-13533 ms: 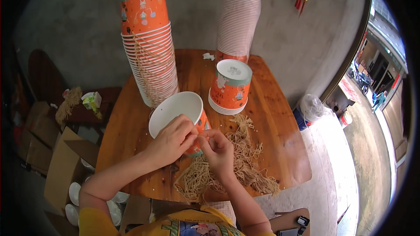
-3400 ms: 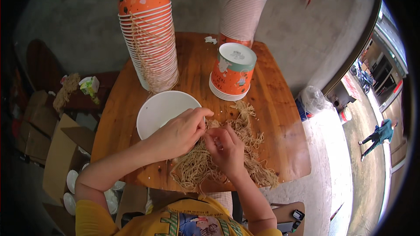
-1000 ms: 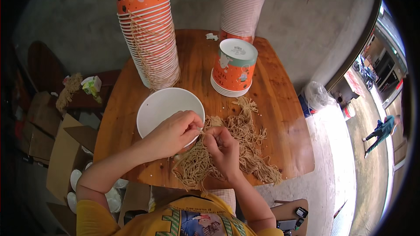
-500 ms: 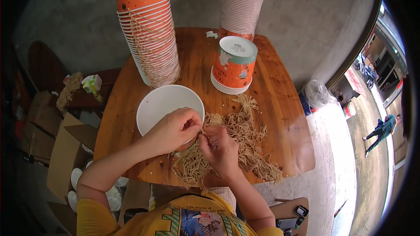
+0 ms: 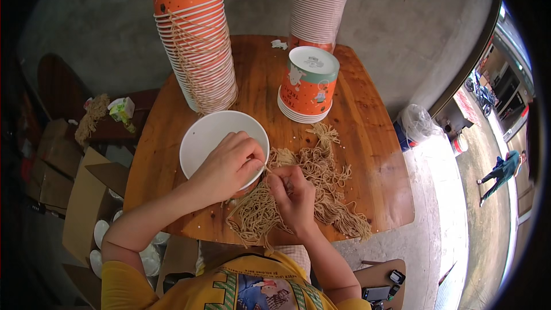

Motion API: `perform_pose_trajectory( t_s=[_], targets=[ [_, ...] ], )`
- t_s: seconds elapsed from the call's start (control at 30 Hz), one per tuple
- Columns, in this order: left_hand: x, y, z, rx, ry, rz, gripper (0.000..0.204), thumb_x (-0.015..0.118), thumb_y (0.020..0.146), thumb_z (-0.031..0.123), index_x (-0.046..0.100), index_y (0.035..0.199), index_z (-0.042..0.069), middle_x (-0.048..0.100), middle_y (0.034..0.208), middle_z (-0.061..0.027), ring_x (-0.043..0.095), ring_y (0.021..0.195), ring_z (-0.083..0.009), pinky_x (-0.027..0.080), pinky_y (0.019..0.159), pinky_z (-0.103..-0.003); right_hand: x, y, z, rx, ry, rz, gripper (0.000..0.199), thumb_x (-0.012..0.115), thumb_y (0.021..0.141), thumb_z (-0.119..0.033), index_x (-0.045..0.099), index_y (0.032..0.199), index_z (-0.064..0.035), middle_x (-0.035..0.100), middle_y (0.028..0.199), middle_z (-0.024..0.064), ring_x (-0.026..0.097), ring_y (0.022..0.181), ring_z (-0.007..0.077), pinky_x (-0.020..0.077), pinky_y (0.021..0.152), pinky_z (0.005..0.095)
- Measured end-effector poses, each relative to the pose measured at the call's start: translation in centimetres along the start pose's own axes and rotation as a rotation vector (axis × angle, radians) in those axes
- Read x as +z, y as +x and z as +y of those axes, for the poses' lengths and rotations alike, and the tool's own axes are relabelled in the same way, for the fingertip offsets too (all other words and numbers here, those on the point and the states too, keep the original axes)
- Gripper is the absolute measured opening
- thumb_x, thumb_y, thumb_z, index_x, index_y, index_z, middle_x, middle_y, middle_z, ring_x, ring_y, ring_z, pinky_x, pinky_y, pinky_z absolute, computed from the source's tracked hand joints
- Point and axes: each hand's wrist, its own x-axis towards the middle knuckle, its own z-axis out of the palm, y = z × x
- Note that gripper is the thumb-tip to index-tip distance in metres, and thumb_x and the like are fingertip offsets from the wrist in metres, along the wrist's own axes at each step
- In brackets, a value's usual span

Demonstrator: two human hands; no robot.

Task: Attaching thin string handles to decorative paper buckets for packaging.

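A paper bucket (image 5: pixel 208 132) with a white inside stands mouth up on the wooden table (image 5: pixel 258 83), in front of me. My left hand (image 5: pixel 231 163) reaches over its near right rim, thumb and fingertips pinched together on a thin tan cord (image 5: pixel 266 167). Just right of the rim, my right hand (image 5: pixel 294 194) is closed with its fingertips on the same cord. Exactly how the cord meets the bucket wall is hidden by my fingers. Beneath and beside my right hand spreads a heap of loose tan cords (image 5: pixel 330 181).
At the back left rises a tall stack of orange buckets (image 5: pixel 201 51) with cords hanging down its side. Upside-down buckets (image 5: pixel 310 89) stand at the right, before a plastic-wrapped stack (image 5: pixel 321 8). An open carton (image 5: pixel 86 218) sits at lower left. Outside, a person (image 5: pixel 500 173) is walking.
My fingertips have drawn slightly apart, the left hand moving up and the right hand a little to the right. A short length of cord now shows between them.
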Motion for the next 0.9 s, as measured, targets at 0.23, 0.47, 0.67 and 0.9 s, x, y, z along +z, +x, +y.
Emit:
perform_pose_trajectory(
  t_s=[0.23, 0.47, 0.67, 0.9],
  targets=[
    [-0.1, -0.1, 0.1, -0.086, -0.132, -0.029, 0.008, 0.058, 0.091, 0.006, 0.055, 0.097, 0.003, 0.056, 0.093, -0.0085, 0.056, 0.089, -0.0224, 0.045, 0.081, -0.032, 0.0, 0.7, -1.8, 0.058, 0.037, -0.044, 0.031, 0.073, 0.085, -0.015, 0.059, 0.111, -0.0066, 0.064, 0.078, 0.0045, 0.058, 0.057, 0.0150, 0.0469, 0.053, 0.0274],
    [0.4, -0.1, 0.0, -0.151, -0.300, -0.023, 0.012, 0.056, 0.092, 0.005, 0.050, 0.102, 0.003, 0.057, 0.094, -0.0101, 0.057, 0.084, -0.0208, 0.048, 0.074, -0.032, 0.5, 1.2, -1.4, -0.103, -0.177, 0.040, 0.031, 0.074, 0.083, -0.013, 0.061, 0.109, -0.0083, 0.057, 0.071, 0.0037, 0.050, 0.053, 0.0173, 0.0439, 0.050, 0.0304],
    [0.0, -0.5, 0.5, -0.182, -0.229, -0.067, 0.013, 0.057, 0.092, 0.003, 0.050, 0.103, 0.002, 0.059, 0.096, -0.0062, 0.058, 0.089, -0.0160, 0.048, 0.081, -0.030, 0.7, 1.3, -1.8, -0.206, -0.200, 0.093, 0.014, 0.072, 0.082, -0.007, 0.062, 0.091, -0.0063, 0.051, 0.063, 0.0023, 0.042, 0.048, 0.0123, 0.0377, 0.046, 0.0276],
    [0.0, -0.4, 0.5, -0.091, -0.155, -0.052, 0.012, 0.055, 0.092, 0.006, 0.050, 0.102, 0.003, 0.056, 0.094, -0.0113, 0.057, 0.087, -0.0258, 0.048, 0.075, -0.035, -0.4, 1.7, -1.4, -0.421, -0.469, 0.118, 0.019, 0.073, 0.078, -0.007, 0.058, 0.088, -0.0077, 0.055, 0.066, 0.0039, 0.050, 0.049, 0.0167, 0.0403, 0.045, 0.0298]
  ],
)
